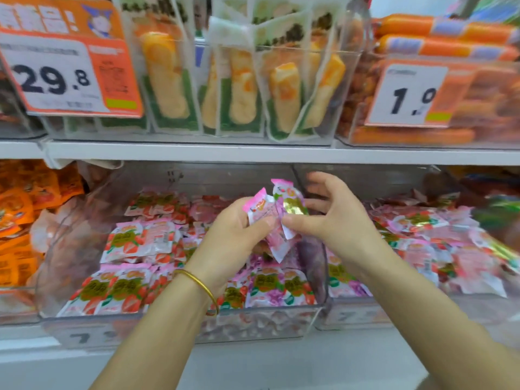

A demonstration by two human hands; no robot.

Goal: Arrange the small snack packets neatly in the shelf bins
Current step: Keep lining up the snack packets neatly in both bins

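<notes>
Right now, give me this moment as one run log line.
phase: sorting | left hand: holds packets | right hand: pinches same packets | where: above bin

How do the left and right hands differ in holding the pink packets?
The left hand curls round the pink packets; the right hand pinches them, upper fingers spread. The left wrist wears a gold bangle; the right wrist is bare. Both hold the same packets.

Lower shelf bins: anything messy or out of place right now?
Yes. The pink packets in the right bin lie jumbled at mixed angles, unlike the tidy front rows of the left bin. The left hand and right hand pinch loose packets above the divider between them.
</notes>
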